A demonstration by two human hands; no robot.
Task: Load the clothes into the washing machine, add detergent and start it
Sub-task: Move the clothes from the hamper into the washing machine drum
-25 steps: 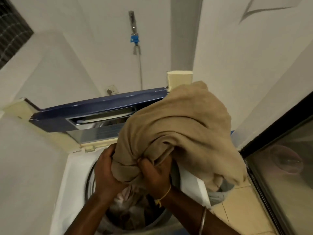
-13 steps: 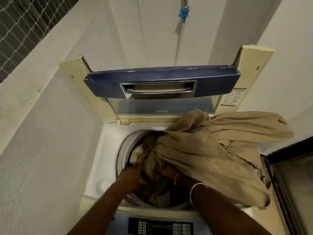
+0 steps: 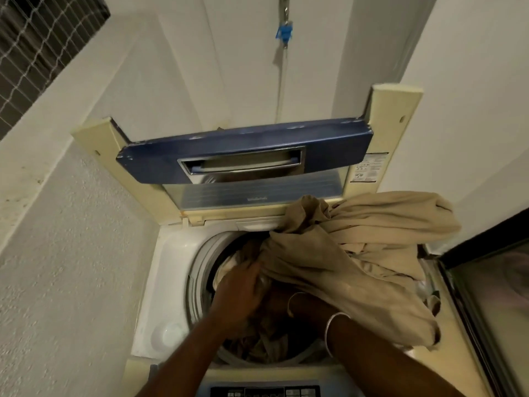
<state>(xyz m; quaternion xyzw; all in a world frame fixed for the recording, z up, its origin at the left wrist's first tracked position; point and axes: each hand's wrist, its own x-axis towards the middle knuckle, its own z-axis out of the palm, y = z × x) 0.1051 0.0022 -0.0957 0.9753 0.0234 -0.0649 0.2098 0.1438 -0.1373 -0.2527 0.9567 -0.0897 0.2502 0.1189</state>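
Observation:
A top-loading washing machine (image 3: 169, 285) stands below me with its blue-fronted lid (image 3: 246, 156) folded up at the back. A large beige cloth (image 3: 352, 253) lies half in the drum and drapes over the machine's right side. My left hand (image 3: 239, 293) presses on the cloth's bunched end inside the drum opening. My right hand (image 3: 279, 303) reaches into the drum beneath the cloth and is mostly hidden; a thread and a metal bangle show on that wrist. Other clothes (image 3: 257, 348) lie deeper in the drum. The control panel (image 3: 266, 391) sits at the front edge.
White walls close in on the left and behind. A hose with a blue tap (image 3: 284, 32) hangs on the back wall. A dark-framed glass door (image 3: 486, 296) stands at the right. A netted window (image 3: 43, 44) is at the upper left.
The beige cloth came down from chest height into the drum opening, and both hands went down into the drum with it. The view tilted down onto the machine.

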